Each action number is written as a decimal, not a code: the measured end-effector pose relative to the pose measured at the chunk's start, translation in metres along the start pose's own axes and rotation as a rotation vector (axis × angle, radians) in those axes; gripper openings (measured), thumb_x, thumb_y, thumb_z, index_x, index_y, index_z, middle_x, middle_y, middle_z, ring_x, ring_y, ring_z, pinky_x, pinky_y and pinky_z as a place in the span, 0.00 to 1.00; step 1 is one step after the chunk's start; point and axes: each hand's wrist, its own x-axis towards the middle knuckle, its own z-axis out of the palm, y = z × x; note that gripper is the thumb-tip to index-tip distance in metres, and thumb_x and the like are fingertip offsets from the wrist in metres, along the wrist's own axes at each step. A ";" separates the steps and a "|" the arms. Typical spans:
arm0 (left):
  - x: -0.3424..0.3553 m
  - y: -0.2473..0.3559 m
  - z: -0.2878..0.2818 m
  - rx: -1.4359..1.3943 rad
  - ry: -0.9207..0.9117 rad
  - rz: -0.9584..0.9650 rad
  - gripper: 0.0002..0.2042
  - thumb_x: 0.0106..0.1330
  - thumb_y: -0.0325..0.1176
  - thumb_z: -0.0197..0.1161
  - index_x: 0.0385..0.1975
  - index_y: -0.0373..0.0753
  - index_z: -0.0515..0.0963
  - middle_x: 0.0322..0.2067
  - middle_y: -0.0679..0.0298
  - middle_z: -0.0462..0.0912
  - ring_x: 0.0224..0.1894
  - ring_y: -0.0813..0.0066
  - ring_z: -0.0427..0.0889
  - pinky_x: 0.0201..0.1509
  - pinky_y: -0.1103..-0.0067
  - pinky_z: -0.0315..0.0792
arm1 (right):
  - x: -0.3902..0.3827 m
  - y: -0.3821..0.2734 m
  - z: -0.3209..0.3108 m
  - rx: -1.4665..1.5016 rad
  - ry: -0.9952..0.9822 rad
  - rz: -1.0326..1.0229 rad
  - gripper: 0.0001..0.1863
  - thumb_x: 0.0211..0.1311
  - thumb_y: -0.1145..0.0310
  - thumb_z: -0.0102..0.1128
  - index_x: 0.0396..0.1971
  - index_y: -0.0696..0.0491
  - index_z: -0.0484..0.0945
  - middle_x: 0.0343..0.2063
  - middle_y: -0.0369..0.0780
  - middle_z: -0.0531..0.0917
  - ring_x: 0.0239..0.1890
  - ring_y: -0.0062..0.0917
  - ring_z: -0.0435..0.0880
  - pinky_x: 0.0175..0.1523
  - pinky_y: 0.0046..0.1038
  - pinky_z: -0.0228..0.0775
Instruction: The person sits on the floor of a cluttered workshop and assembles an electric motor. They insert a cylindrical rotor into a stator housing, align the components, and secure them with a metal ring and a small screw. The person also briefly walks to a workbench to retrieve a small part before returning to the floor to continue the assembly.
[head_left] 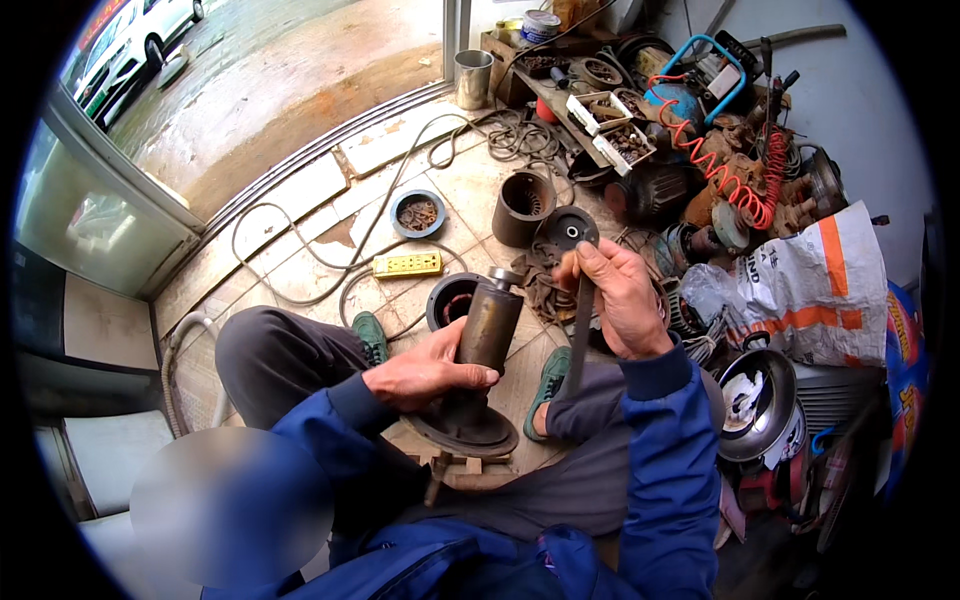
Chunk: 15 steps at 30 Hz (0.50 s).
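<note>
Head view: the left hand [425,370] clasps a dark, brownish metal cylinder [488,335] with a round flanged base, between the person's legs. The right hand [625,295] pinches a flat, dark metal strip [580,345] beside it. The cylinder partly hides a black, round-mouthed housing [438,304]; beyond, on the tiled floor [468,218], lie a yellow rectangular power strip [407,264] and a blue-rimmed round dish [398,222].

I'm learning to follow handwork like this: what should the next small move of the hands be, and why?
Probably bring the dark flat strip in the right hand across to the metal cylinder. The left hand grips the cylinder, which leans slightly, while the strip points down to its right, with a visible gap between them.
</note>
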 end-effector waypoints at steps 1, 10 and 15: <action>0.000 0.011 -0.002 0.101 -0.015 -0.051 0.33 0.65 0.30 0.70 0.67 0.38 0.60 0.43 0.65 0.75 0.47 0.79 0.76 0.50 0.78 0.74 | 0.005 -0.001 0.008 -0.016 0.010 0.021 0.13 0.75 0.63 0.55 0.35 0.58 0.78 0.42 0.41 0.83 0.42 0.21 0.81 0.49 0.24 0.73; -0.001 0.122 0.015 1.025 -0.136 -0.197 0.32 0.61 0.36 0.71 0.63 0.35 0.65 0.45 0.55 0.78 0.50 0.68 0.76 0.55 0.73 0.71 | 0.012 -0.004 0.007 -0.047 -0.484 -0.008 0.12 0.68 0.67 0.63 0.39 0.62 0.86 0.67 0.53 0.68 0.65 0.38 0.73 0.68 0.35 0.62; 0.008 0.174 0.041 1.599 -0.353 -0.169 0.26 0.55 0.36 0.69 0.53 0.34 0.70 0.33 0.47 0.81 0.39 0.49 0.81 0.46 0.63 0.74 | 0.001 0.001 0.018 0.159 -0.444 0.069 0.13 0.70 0.70 0.60 0.45 0.65 0.84 0.70 0.50 0.65 0.62 0.31 0.77 0.66 0.27 0.66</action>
